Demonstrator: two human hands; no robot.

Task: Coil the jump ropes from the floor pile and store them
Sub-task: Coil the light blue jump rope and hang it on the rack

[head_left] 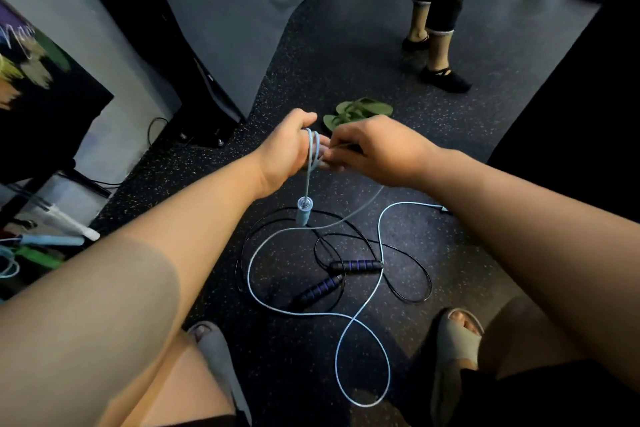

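A light blue jump rope (313, 313) trails in loose loops over the dark speckled floor. My left hand (289, 147) holds a few turns of it wound over the fingers, and one blue handle (302, 212) dangles below that hand. My right hand (375, 151) pinches the same cord just right of the left hand. Under the blue loops lies a black jump rope (407, 282) with two black-and-blue handles (355, 266).
A pair of green sandals (358, 111) lies beyond my hands. Another person's legs (434, 21) stand at the far right. More ropes and a blue handle (52, 240) sit at the left edge by a black stand. My own feet in grey slippers (455, 354) flank the pile.
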